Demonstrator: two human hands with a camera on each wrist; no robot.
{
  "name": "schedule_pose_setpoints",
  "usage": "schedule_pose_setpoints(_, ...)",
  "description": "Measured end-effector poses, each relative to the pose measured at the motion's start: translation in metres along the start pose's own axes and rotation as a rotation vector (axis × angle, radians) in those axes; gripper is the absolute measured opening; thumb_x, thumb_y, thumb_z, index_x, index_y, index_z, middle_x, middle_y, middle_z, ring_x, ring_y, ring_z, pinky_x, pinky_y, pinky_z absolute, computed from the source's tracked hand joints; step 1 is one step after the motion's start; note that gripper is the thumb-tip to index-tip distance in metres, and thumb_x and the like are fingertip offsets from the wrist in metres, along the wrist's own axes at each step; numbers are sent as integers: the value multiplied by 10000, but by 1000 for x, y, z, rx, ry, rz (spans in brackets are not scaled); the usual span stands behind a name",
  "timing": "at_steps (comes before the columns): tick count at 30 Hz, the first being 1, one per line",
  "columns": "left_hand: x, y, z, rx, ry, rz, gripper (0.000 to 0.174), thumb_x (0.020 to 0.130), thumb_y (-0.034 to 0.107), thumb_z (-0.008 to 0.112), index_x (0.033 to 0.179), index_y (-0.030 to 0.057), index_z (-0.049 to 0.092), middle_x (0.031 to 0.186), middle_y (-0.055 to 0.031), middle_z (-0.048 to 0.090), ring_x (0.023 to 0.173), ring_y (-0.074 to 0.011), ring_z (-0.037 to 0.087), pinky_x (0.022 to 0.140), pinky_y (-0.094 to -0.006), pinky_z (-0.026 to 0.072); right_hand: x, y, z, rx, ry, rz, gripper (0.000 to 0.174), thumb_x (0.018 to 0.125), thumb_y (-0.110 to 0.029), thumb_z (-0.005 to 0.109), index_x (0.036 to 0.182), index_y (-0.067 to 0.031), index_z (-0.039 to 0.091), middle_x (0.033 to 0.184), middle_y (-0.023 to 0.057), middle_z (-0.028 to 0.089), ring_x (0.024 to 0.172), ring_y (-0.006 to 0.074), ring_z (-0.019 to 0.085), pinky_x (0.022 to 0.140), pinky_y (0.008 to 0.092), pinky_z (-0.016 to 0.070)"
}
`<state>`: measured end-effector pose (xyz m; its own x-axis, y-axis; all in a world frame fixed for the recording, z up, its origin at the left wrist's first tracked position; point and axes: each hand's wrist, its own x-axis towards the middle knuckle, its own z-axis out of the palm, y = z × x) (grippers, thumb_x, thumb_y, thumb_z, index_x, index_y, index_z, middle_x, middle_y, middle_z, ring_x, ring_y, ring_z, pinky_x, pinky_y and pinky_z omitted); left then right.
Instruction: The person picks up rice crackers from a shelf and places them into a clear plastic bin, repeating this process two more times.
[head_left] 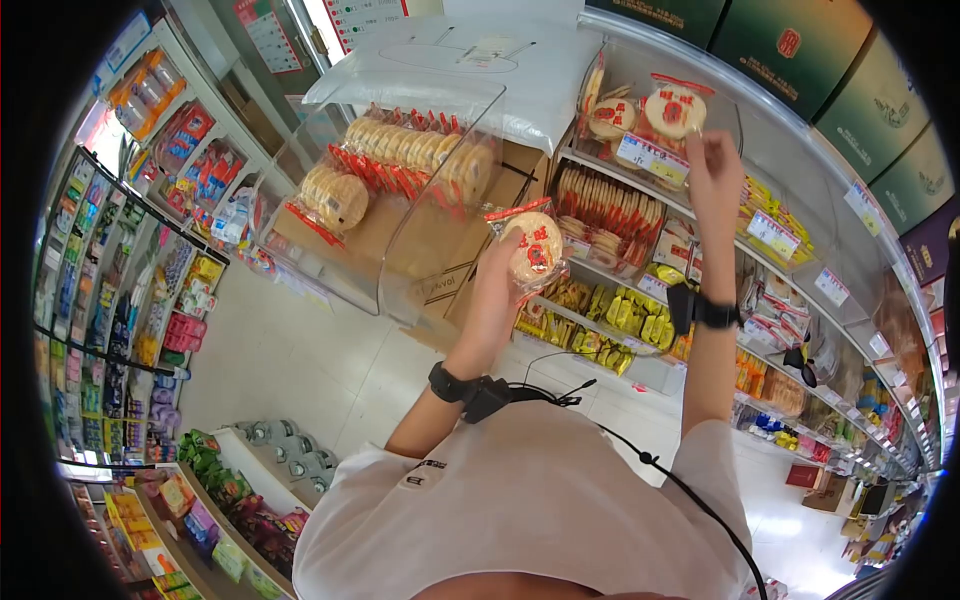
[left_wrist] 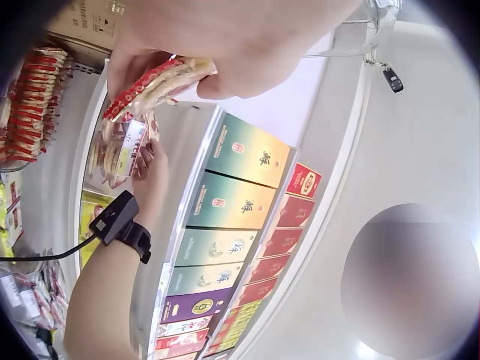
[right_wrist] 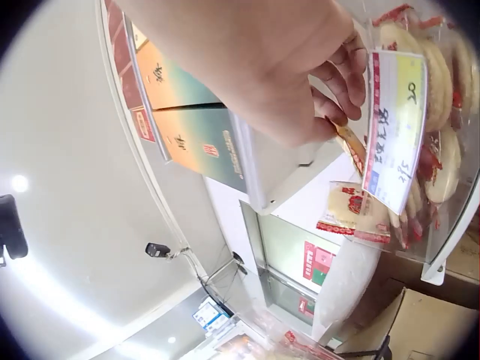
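Observation:
In the head view my left hand (head_left: pixel 492 285) grips a clear-wrapped round rice cracker packet (head_left: pixel 535 248) with red print, thumb across its front. The left wrist view shows this packet (left_wrist: pixel 161 84) edge-on under the left hand (left_wrist: pixel 217 49). Up at the top shelf's clear bin, my right hand (head_left: pixel 716 175) pinches the edge of another rice cracker packet (head_left: pixel 675 110). In the right wrist view, curled fingers of the right hand (right_wrist: pixel 300 82) meet at that packet's red and yellow edge (right_wrist: pixel 351 146), beside a handwritten price card (right_wrist: pixel 394 131) that covers part of it.
A clear acrylic bin (head_left: pixel 440 190) with rows of rice cracker packets stands to the left. Below the top bin, shelves hold more crackers (head_left: pixel 610 205) and yellow snack packs (head_left: pixel 625 315). Green gift boxes (head_left: pixel 790 45) line the upper right. A black cable (head_left: pixel 690 490) hangs along the shirt.

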<state>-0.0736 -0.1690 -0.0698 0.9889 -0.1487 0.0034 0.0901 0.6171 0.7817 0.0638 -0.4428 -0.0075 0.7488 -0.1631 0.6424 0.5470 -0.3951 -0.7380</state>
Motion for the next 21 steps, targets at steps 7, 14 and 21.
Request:
schedule_pose_setpoints(7, 9, 1, 9, -61, -77, 85, 516, 1101, 372, 443, 1436, -20, 471, 1356, -171, 623, 1215, -255, 654, 1053, -414, 513, -124, -60, 19, 320, -492, 248, 70, 1003, -67, 650, 1013, -9, 612, 937, 37, 644, 902, 97, 630, 787, 292, 520)
schedule_pose_setpoints(14, 5, -1, 12, 72, 63, 83, 437, 949, 197, 773, 1292, -3, 592, 1158, -77, 699, 994, -116, 691, 843, -274, 569, -101, -92, 15, -60, -610, -36, 161, 932, -127, 737, 1014, -5, 670, 923, 66, 659, 837, 147, 632, 735, 291, 506)
schedule_pose_setpoints(21, -7, 2, -1, 184, 77, 39, 428, 971, 128, 725, 1337, -21, 561, 1220, -113, 689, 1082, -180, 702, 922, -342, 576, 40, -5, 30, -368, -140, -18, 339, 924, -357, 734, 1015, -30, 749, 916, 143, 757, 871, 242, 728, 803, 360, 549)
